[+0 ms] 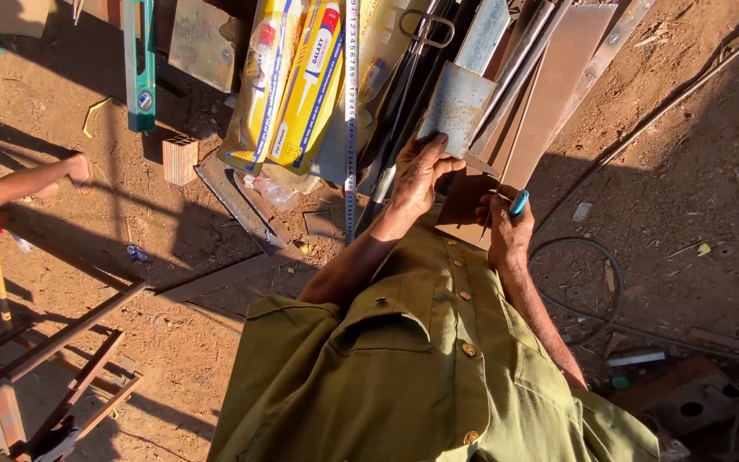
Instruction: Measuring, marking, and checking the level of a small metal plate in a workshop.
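The left hand (pixel 416 175) is closed in a grip on the lower edge of a small grey metal plate (pixel 455 107), which is held over the rusty steel strips (pixel 549 90). A blue pen (pixel 519 203) is gripped in the right hand (pixel 506 231), apparently tip-down on a brown sheet (pixel 464 210) just below that plate. A steel ruler (pixel 351 120) and yellow packets (pixel 297 85) lie to the left on the dirt ground (pixel 694 154), and another person's hand (pixel 77 168) is seen well apart.
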